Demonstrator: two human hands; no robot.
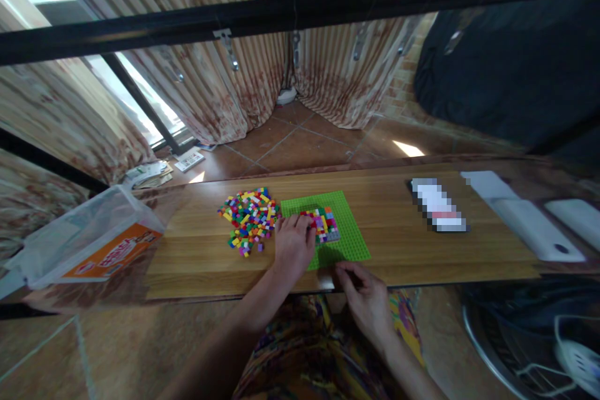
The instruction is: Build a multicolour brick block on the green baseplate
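Note:
A green studded baseplate (351,234) lies on the wooden tabletop, bearing a patch of multicoloured toy bricks (327,224). My left hand (294,242) reaches over the plate's left side, its curled fingertips at the left edge of that patch. Its fingers are closed, and whatever they hold is hidden. By the plate's near edge is my right hand (368,300), thumb and forefinger brought together in a loose pinch; I cannot make out anything between them. A pile of small loose bricks (253,215) spreads just left of the plate.
A clear plastic box (89,240) with an orange label stands at the table's left end. Toward the right lie a phone (438,205) with a blurred screen and a white flat object (539,231). A black metal bar (300,15) crosses beyond the table, before striped curtains.

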